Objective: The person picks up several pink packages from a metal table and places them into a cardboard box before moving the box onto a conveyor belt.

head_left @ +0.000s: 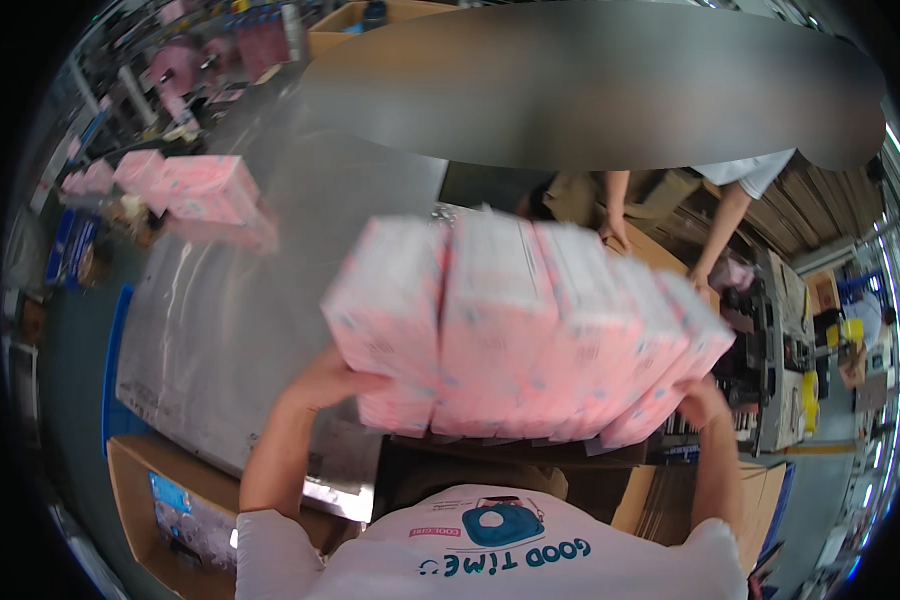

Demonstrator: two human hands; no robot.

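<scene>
A row of several pink-and-white, box-shaped packs [500, 330] is squeezed together between my two hands, held up in front of me. My left hand [335, 382] presses on the left end of the row, its fingers partly behind the lower pack. At the right end my right hand [703, 402] grips the last pack. The packs stand side by side and are slightly blurred, with narrow gaps along their tops. Whether they rest on anything underneath cannot be seen.
A metal table [300, 200] stretches away on the left. More pink packs [205, 190] lie at its far left, near a machine. An open cardboard box [135, 500] stands at the lower left, flattened cardboard [660, 500] at the lower right. Across from me, a co-worker's hands [617, 228] touch cardboard.
</scene>
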